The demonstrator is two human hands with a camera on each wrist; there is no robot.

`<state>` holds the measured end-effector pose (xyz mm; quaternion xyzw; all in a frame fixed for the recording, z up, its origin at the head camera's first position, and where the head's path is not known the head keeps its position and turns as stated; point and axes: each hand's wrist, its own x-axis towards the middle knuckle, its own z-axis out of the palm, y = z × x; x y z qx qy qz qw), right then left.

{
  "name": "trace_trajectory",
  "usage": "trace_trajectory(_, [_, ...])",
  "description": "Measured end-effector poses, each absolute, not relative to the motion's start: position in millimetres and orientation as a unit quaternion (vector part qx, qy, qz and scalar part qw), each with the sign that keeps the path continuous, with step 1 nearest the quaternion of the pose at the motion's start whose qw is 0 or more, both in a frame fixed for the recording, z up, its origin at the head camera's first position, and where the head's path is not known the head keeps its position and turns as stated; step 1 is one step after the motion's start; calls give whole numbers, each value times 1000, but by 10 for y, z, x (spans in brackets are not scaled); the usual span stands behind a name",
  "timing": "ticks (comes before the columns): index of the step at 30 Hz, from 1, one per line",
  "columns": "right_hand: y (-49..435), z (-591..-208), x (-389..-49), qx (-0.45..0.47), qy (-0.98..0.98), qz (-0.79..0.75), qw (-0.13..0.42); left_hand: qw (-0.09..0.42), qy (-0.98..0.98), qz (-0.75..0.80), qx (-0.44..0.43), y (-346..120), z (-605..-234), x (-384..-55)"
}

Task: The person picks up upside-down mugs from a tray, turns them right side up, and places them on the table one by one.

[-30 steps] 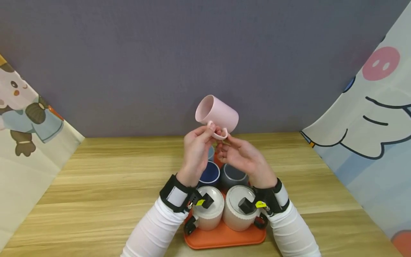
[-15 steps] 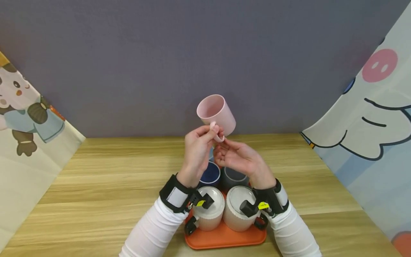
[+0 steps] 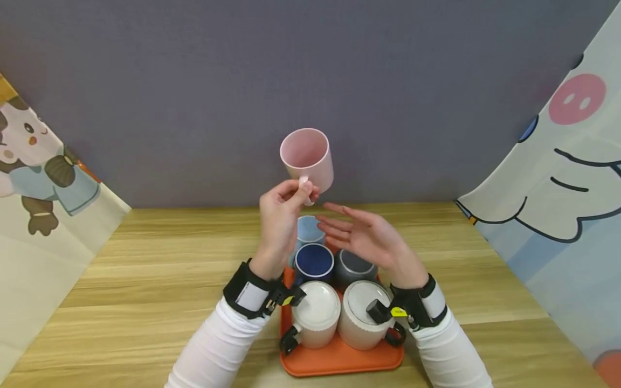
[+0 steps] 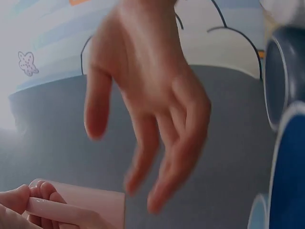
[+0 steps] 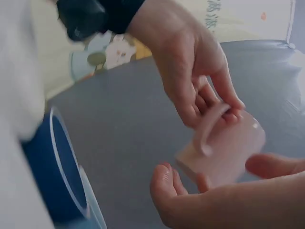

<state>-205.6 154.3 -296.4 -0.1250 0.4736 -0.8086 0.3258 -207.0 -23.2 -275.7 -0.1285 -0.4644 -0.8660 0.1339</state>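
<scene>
Pink from rim to base, the pink mug is held up in front of the grey panel, over the far edge of the wooden table and well clear of the tabletop. Its mouth faces up and back toward the person, so the inside shows. The long axis is tilted in the head view: the rim end lies higher and slightly to the left, the base lower and to the right. The handle sits on the person's side, below the rim, pointing down toward the hands. From the right wrist, the body slants from lower left to upper right across the picture.

The left hand grasps the handle, thumb laid along it and fingers curled through and behind. The right hand is released, its fingers extended and spread, just below and to the right of the mug and apart from it in the head view.

Beneath the hands, an orange tray carries two white mugs with black handles at the near end, then a dark blue mug beside a dark grey mug, and a light blue mug farther back.
</scene>
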Motion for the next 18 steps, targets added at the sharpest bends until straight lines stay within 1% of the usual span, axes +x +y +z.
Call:
trace_trajectory(4, [1603,-2971,-2036,-159,568,-770,245,159,-496,-847,-109,-350,-2804,-2104])
trace_trajectory(9, [1681,-2951,-2032,-171,640,-734,149,186,-513,-833,-94,-463,-2884,-2148])
trace_trajectory(13, [1734,-2917,-2025,-168,694,-693,106,197,-500,-839,-90,-525,-2949,-2175])
trace_trajectory(18, [1801,-2919,-2012,-158,756,-631,72,204,-498,-839,-76,-598,-3036,-2200])
